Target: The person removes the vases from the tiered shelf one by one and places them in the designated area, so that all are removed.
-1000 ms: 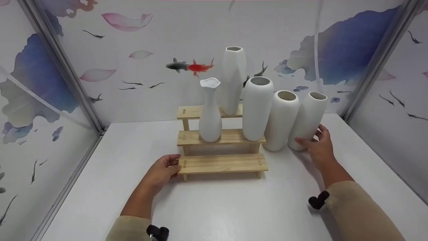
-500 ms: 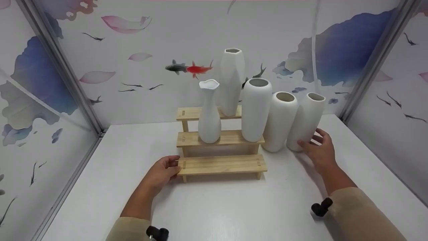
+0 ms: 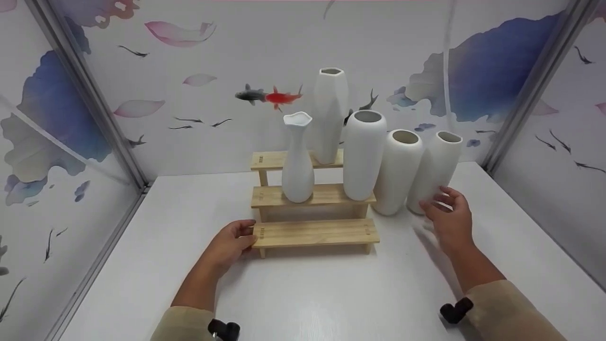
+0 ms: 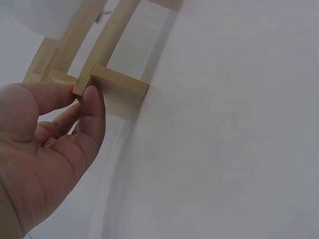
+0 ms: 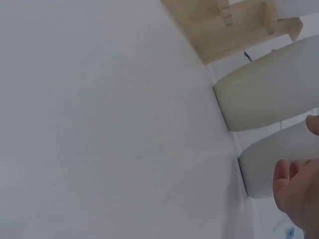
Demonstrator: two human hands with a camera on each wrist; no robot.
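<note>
A three-tier wooden stand [image 3: 317,233] is on the white table. My left hand [image 3: 227,248] pinches the left end of its lowest board [image 4: 107,47] between thumb and fingers. My right hand [image 3: 452,222] is beside the base of the rightmost white vase [image 3: 436,170], fingers loosely bent and no longer wrapped around it; whether a fingertip touches it is hard to tell. That vase stands upright on the table, next to a rounded white vase [image 3: 398,175]. On the middle tier are a wavy-rimmed vase [image 3: 298,175] and a wide cylindrical vase [image 3: 364,161]. A faceted vase [image 3: 329,118] tops the highest tier.
Printed wall panels [image 3: 189,118] with fish and petals enclose the back and sides. Metal posts [image 3: 104,109] mark the corners. The white tabletop [image 3: 322,298] extends in front of the stand. Black camera mounts [image 3: 457,310] sit at the sleeves.
My right hand has loosened from the rightmost vase and drawn slightly back toward me. The left hand stays on the lowest board. The vases keep their places.
</note>
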